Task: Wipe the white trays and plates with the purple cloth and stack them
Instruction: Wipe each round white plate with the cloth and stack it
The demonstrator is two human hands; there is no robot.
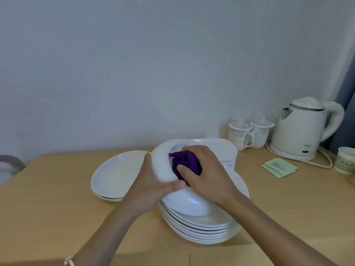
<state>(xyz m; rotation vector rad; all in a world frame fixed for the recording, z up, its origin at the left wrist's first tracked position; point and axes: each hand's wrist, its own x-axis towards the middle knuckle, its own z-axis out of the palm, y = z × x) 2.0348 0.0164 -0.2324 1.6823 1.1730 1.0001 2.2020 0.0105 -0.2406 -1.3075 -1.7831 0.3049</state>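
Observation:
My left hand (pixel 153 181) grips the near rim of a white plate (pixel 162 160) and holds it tilted up above the table. My right hand (pixel 203 169) holds a bunched purple cloth (pixel 184 163) against the plate's inner face. Below them stands a tall stack of white plates (pixel 201 225). Two white oval plates (pixel 113 175) lie stacked on the left. A stack of white trays (pixel 224 150) sits behind my right hand, partly hidden by it.
The wooden table (pixel 57 208) meets a wall at the back. At the back right stand two lidded mugs (pixel 247 133), a white kettle (pixel 299 129) on its base with a cord, green sachets (pixel 278 167) and a cup (pixel 345 160).

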